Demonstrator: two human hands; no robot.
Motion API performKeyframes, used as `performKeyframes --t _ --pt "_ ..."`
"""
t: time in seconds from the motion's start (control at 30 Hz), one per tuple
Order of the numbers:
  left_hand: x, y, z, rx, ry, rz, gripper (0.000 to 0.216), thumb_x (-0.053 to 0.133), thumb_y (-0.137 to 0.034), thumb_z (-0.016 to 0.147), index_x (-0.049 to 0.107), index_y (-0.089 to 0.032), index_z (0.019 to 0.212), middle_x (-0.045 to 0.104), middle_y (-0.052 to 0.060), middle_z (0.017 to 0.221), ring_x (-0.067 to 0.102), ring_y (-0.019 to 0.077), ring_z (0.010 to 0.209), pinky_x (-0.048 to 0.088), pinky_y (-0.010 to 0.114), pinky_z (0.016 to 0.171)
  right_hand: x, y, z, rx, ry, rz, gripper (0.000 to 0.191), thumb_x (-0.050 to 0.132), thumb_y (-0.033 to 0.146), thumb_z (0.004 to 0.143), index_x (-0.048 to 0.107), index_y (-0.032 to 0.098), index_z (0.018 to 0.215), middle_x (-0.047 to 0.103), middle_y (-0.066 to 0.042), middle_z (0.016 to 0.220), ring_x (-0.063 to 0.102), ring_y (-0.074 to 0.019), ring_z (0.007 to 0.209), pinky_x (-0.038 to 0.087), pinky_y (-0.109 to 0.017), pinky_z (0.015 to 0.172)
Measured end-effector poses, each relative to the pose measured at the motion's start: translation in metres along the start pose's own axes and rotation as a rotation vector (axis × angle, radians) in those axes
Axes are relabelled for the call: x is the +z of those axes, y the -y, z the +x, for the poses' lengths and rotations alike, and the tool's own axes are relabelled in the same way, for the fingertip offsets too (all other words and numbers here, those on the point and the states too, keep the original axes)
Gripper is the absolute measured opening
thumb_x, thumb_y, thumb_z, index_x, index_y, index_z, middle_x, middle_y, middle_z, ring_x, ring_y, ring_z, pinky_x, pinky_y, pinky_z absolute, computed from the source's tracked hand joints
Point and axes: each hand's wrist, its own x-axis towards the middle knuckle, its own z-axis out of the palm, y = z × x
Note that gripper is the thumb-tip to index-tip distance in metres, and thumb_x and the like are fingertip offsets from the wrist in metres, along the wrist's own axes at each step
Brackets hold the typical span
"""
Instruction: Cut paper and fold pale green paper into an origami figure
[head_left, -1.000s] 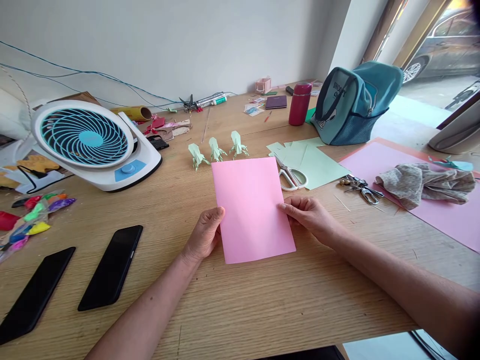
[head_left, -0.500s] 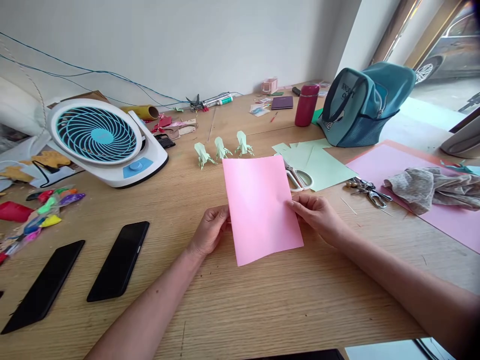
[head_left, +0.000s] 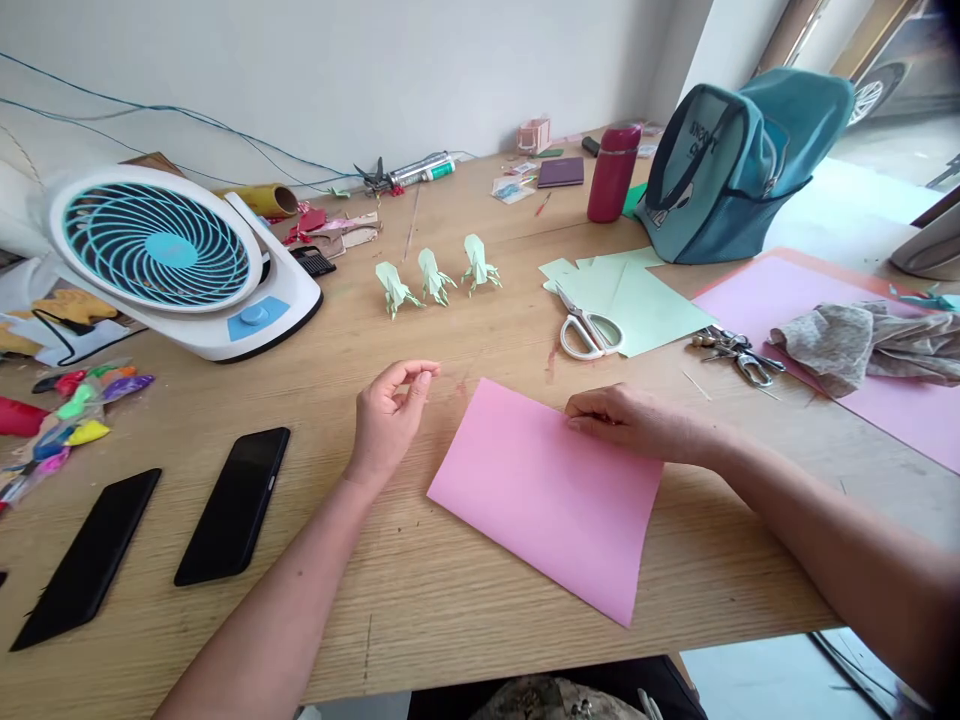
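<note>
A pink sheet of paper (head_left: pixel 544 505) lies slanted just above or on the wooden table, its near right corner pointing towards me. My right hand (head_left: pixel 622 420) pinches its far edge between thumb and fingers. Left of the sheet, my left hand (head_left: pixel 390 415) is apart from it, with loosely curled fingers and nothing visible in them. Beyond the sheet stand three pale green folded-paper figures (head_left: pixel 433 277) in a row. Scissors with white handles (head_left: pixel 590 330) rest with their blades over pale green paper (head_left: pixel 645 310).
To the left are a white fan (head_left: pixel 187 265), two black phones (head_left: pixel 234 505) (head_left: pixel 90 560) and colourful clay packets (head_left: pixel 79 420). At the right lie keys (head_left: pixel 739 355), a grey cloth (head_left: pixel 840 345) and a large pink sheet (head_left: pixel 915 420). A red bottle (head_left: pixel 613 175) and blue backpack (head_left: pixel 720 180) stand behind.
The pink sheet has come down from upright and turned sideways, towards the right. My left hand has let go of it; my right hand still holds it.
</note>
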Motion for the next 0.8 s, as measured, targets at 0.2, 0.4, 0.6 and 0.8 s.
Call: performKeyframes --t 0.2,0.4,0.6,0.8 --pt "0.026 -0.015 -0.029 0.518 0.556 0.397 0.025 0.056 -0.028 0.093 0.072 -0.022 0.112 0.071 0.008 0.119 0.061 0.0255 0.117 0.044 0.043 0.105 0.010 0.008 0.000 -0.170 -0.014 -0.189 0.025 0.041 0.026 0.100 0.058 0.018 0.084 0.062 -0.005 0.080 0.057 -0.0169 0.073 0.038 -0.030 0.067" --pt "0.042 -0.012 -0.049 0.651 0.737 0.619 0.053 0.054 -0.048 0.093 0.059 -0.012 0.132 0.053 0.019 0.143 0.049 0.0333 0.133 0.040 0.051 0.110 0.012 0.005 0.003 -0.191 -0.147 -0.245 0.022 0.045 0.025 0.100 0.064 0.016 0.099 0.061 -0.009 0.091 0.060 -0.0185 0.082 0.044 -0.030 0.073" --pt "0.044 -0.013 -0.058 0.616 0.764 0.724 0.072 0.050 -0.058 0.092 0.043 -0.010 0.145 0.043 0.018 0.152 0.037 0.0355 0.141 0.031 0.054 0.114 0.015 0.013 -0.031 -0.203 -0.311 -0.361 0.022 0.048 0.022 0.098 0.067 0.017 0.107 0.064 -0.014 0.104 0.061 -0.0238 0.093 0.051 -0.038 0.080" --pt "0.047 -0.015 -0.059 0.553 0.812 0.762 0.077 0.051 -0.060 0.091 0.038 -0.011 0.148 0.033 0.016 0.157 0.028 0.0363 0.146 0.026 0.056 0.114 0.041 0.013 -0.064 -0.236 -0.326 -0.392 0.028 0.049 0.016 0.096 0.064 0.018 0.120 0.066 -0.014 0.124 0.062 -0.0256 0.100 0.053 -0.041 0.081"
